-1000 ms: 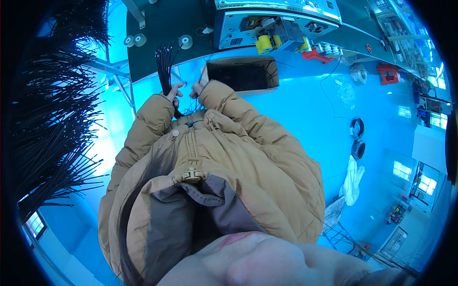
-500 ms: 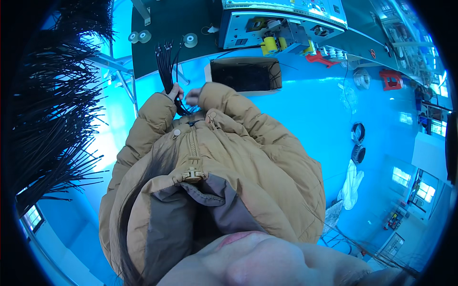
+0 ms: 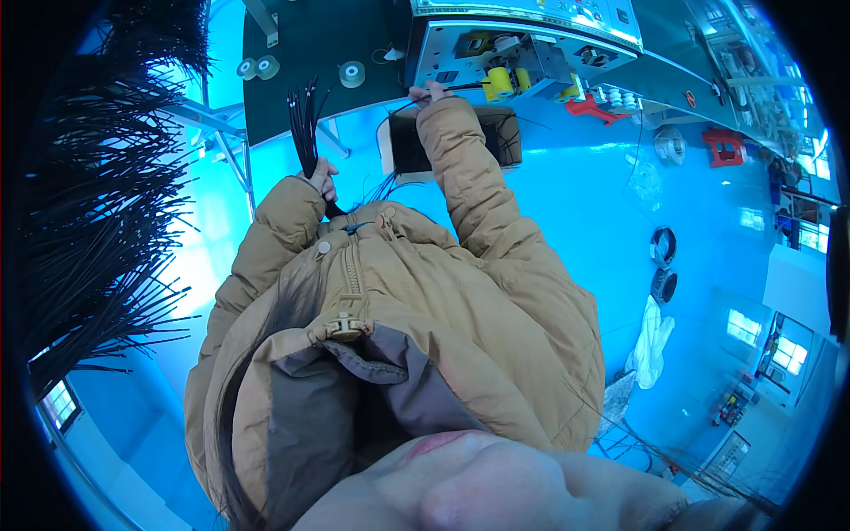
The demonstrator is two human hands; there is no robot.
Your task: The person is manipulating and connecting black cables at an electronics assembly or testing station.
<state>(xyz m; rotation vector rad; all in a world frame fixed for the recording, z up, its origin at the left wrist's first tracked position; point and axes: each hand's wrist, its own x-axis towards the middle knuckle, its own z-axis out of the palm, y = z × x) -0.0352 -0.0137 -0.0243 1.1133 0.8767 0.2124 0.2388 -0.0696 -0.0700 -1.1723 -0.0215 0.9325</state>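
My left hand (image 3: 326, 180) is closed round a bundle of thin black cables (image 3: 304, 128), which stands up with its tips fanned out near the bench's front edge. Loose lower ends of cables trail beside the front of my jacket. Farther out, my right hand (image 3: 429, 94) pinches a single black cable (image 3: 464, 87). Its end points right, at the yellow rollers (image 3: 500, 81) on the front of a boxy bench machine (image 3: 434, 64). Whether the cable's tip touches the rollers I cannot tell.
An open cardboard box (image 3: 386, 150) with a dark inside sits below the machine, under my right forearm. Tape rolls (image 3: 351, 74) lie on the dark green bench (image 3: 310, 44). A large mass of black cables (image 3: 97, 221) hangs at the left. Red holders (image 3: 726, 148) and coils (image 3: 664, 285) are at the right.
My right hand has moved away from the bundle, forward and right to the machine's front, with one cable in it. My left hand still grips the bundle, nearly in place.
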